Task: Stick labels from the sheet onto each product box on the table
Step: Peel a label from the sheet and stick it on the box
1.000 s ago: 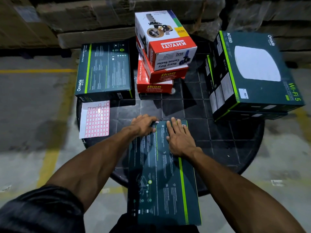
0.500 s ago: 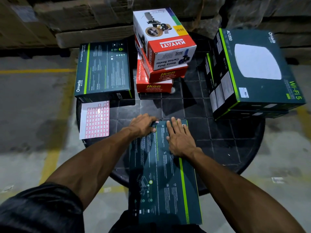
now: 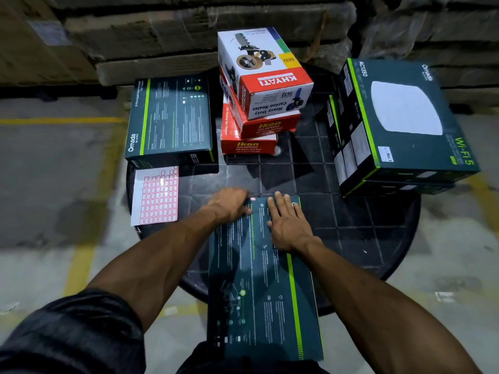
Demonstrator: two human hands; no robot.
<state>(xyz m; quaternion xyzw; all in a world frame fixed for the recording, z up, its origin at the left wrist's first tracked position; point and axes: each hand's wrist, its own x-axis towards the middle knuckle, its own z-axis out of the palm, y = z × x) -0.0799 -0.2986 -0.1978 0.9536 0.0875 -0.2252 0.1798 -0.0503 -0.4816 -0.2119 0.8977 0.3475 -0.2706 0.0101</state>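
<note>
A round black plastic table (image 3: 359, 211) with a gridded top carries seven product boxes in all. Nearest the person lies one long dark teal box with a green stripe (image 3: 259, 282), its near end hanging over the table's edge toward the body. The left hand (image 3: 229, 202) rests at this box's far left corner with fingers curled down over the edge; a small pink-edged label (image 3: 253, 198) shows just beside its fingertips on the box top, though whether the fingers pinch it cannot be told. The right hand (image 3: 287, 225) lies flat on the same box, fingers straight and slightly spread, pressing the top. At the left edge of the table sits one white label sheet with pink-bordered stickers (image 3: 156, 197), several of its upper cells bare. Behind it lies a second dark teal flat box marked Omada (image 3: 172, 120). In the middle stands a stack of three: two red Ikon tape dispenser boxes (image 3: 248, 147) below and one white and red Khyati carton sealer box (image 3: 263, 74) on top, turned askew. On the right are two large dark teal Wi-Fi boxes (image 3: 405, 117), one upon the other.
</note>
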